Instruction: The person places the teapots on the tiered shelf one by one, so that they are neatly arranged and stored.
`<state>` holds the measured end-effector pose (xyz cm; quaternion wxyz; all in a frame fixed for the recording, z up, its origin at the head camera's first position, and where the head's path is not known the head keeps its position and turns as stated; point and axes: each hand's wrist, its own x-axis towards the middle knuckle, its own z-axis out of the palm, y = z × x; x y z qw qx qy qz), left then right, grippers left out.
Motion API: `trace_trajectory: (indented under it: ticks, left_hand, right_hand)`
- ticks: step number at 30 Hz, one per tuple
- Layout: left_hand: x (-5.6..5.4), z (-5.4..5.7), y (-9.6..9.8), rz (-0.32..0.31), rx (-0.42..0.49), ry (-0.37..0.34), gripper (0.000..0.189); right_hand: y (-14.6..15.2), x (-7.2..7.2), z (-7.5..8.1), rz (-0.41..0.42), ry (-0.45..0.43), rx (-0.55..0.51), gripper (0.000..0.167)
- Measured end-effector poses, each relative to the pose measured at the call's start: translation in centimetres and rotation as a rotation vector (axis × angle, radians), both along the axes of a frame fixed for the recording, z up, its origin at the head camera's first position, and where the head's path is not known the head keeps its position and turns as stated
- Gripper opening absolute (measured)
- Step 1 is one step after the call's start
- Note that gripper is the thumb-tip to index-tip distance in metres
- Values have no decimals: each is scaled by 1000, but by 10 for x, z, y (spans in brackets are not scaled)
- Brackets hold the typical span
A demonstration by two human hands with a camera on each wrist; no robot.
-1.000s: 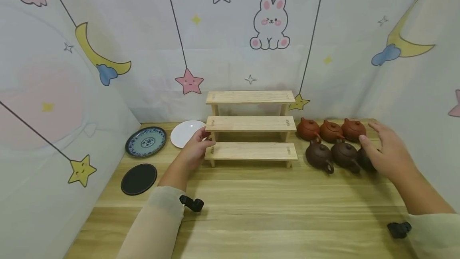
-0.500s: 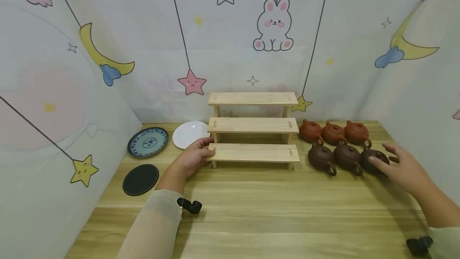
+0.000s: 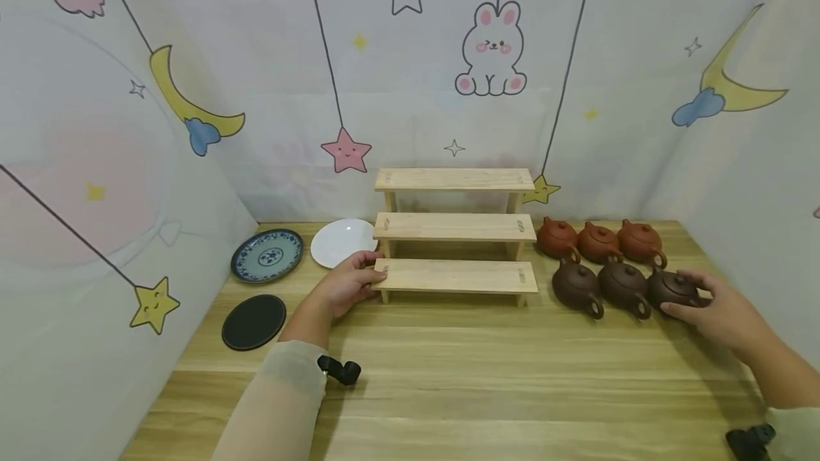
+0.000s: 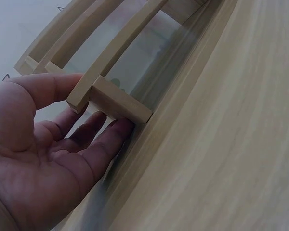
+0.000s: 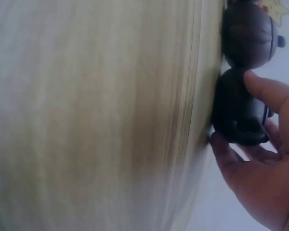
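A pale wooden three-tier display stand [image 3: 455, 276] stands against the back wall. At the left end of its lowest step, my left hand [image 3: 346, 287] grips the board; the left wrist view has the thumb on the step's end [image 4: 79, 98] and the other fingers curled below by the leg [image 4: 118, 98]. My right hand [image 3: 727, 311] holds the rightmost dark brown teapot [image 3: 669, 287], thumb on its near side and fingers around the handle end. In the right wrist view this teapot [image 5: 233, 103] sits on the table, touching or almost touching its dark neighbour [image 5: 248, 36].
Two more dark brown teapots [image 3: 576, 284] share the front row, with red-brown teapots [image 3: 598, 242] behind. On the left lie a white plate [image 3: 342, 240], a blue-patterned plate [image 3: 267, 256] and a black round mat [image 3: 253, 322]. Printed cloth walls [image 3: 410, 91] close the back and sides.
My right hand has come down from above the teapots and closed around the rightmost dark one. My left hand has settled lower, on the stand's bottom step. The camera view has shifted slightly.
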<state>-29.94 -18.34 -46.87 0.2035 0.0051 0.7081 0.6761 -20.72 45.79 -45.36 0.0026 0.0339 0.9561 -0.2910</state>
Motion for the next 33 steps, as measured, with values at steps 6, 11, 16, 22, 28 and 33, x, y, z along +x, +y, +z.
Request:
trace_trajectory:
  ticks: [6,11,16,22,28,33]
  left_hand:
    - [1,-1,3,2,2,-3,59]
    - [1,-4,3,-5,-2,-2,59]
    - [0,-2,2,-1,-4,3,59]
    - [0,1,0,-13,-8,11,59]
    - [1,2,-1,-27,-12,17,58]
    - [2,3,0,-30,-17,12,59]
  right_hand:
    - [1,3,5,-20,-5,37,94]
    - [-12,7,26,-51,-4,36,99]
    - [-45,4,54,-22,11,-18,105]
    - [-104,-5,82,84,26,-41,100]
    - [-171,-16,95,167,73,-83,92]
    - [-218,-31,99,261,94,-165,86]
